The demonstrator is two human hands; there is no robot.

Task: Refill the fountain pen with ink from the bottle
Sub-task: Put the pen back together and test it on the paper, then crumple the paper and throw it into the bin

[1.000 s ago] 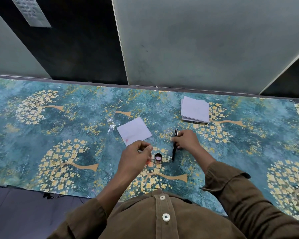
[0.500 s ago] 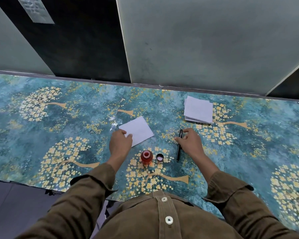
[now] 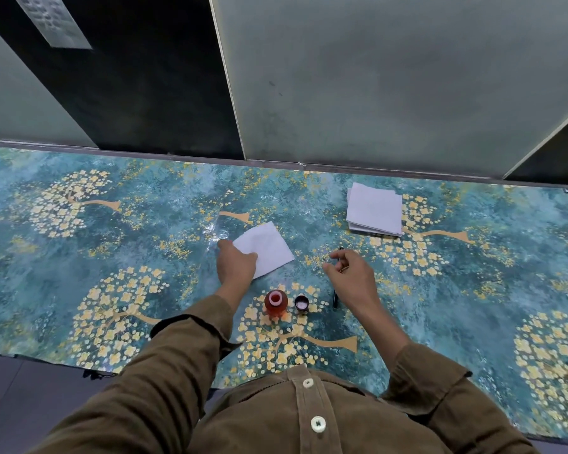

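Observation:
A small open ink bottle [image 3: 276, 302] with red ink stands near the table's front edge, its dark cap [image 3: 301, 303] lying just to its right. The black fountain pen [image 3: 335, 299] lies right of the cap, pointing away from me. My right hand [image 3: 350, 276] covers the pen's middle with curled fingers around it; only the two ends of the pen show. My left hand [image 3: 236, 267] rests with straight fingers on the near left corner of a single white paper sheet [image 3: 268, 247] behind the bottle.
A stack of white paper sheets [image 3: 374, 213] lies at the back right. The table wears a teal cloth with golden trees [image 3: 112, 224] and ends at a grey and black wall. My brown sleeves reach in from the front edge.
My left hand let go of the ink bottle and moved back left onto the white sheet. My right hand stayed over the pen and its fingers curled more.

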